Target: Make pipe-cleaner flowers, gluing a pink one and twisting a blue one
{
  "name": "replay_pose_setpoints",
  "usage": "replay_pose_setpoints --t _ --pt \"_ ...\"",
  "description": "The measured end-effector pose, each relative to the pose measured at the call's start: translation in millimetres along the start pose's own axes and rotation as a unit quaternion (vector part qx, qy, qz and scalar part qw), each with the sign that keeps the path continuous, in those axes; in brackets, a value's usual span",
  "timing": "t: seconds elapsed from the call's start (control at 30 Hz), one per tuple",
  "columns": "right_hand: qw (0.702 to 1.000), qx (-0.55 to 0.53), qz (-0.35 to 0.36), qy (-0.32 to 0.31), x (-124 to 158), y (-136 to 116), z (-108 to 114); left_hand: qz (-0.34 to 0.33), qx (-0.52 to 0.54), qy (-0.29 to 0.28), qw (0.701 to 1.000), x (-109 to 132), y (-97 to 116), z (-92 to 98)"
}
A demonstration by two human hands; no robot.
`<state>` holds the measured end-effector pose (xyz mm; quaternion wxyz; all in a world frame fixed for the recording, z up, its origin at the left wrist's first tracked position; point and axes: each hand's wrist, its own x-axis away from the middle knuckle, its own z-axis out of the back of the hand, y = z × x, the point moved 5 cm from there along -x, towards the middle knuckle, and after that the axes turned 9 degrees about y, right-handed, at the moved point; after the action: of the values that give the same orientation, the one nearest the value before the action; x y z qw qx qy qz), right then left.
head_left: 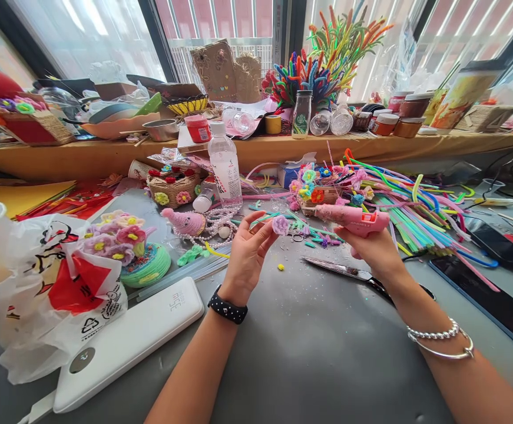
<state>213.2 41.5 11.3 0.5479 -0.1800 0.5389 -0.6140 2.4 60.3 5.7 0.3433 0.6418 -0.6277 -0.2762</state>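
Observation:
My left hand (248, 253) pinches a small lilac pipe-cleaner flower (280, 225) between thumb and fingers, held up above the table. In my right hand (377, 253) is a pink hot glue gun (353, 219), its nozzle pointing left toward the flower, with a gap between them. Below the gun lie scissors (348, 270) with dark handles, partly hidden by my right wrist. A tiny yellow ball (280, 267) rests on the grey table (300, 353) below the flower. Behind the hands, a twine basket (322, 197) carries several fuzzy flowers.
A white power bank (150, 341) and a plastic bag (75, 294) lie at left, near a green base with flowers (145, 265). A water bottle (225, 168) stands behind my left hand. Loose pipe cleaners (419, 224) and a dark tablet-like slab (486, 300) lie at right.

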Motion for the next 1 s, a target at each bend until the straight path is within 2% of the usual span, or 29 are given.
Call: replay_pose_setpoints --t 0.13,0.23,0.33,0.47,0.6,0.83,1.0 --pt "0.992 -0.087 -0.086 -0.029 -4 6 1 0.028 0.018 0.016 0.999 0 -2 1.5" --pt "0.987 -0.084 -0.131 0.027 -5 13 7 0.058 0.04 0.031 0.997 -1 -4 3.4" --pt "0.985 -0.061 -0.146 0.075 -5 17 12 0.085 0.063 0.036 0.994 -1 -6 4.8" --pt "0.985 -0.057 -0.149 0.067 -3 14 11 0.113 0.088 0.038 0.989 -2 -9 7.0" --pt "0.986 -0.077 -0.141 0.048 -3 14 8 0.11 0.088 0.041 0.989 -4 -11 9.1" --pt "0.997 0.058 -0.042 0.039 -4 10 10 0.068 0.045 0.069 0.994 -4 -8 10.5" --pt "0.994 0.102 -0.031 0.017 -3 8 6 0.056 0.021 0.082 0.995 -2 -7 10.1"
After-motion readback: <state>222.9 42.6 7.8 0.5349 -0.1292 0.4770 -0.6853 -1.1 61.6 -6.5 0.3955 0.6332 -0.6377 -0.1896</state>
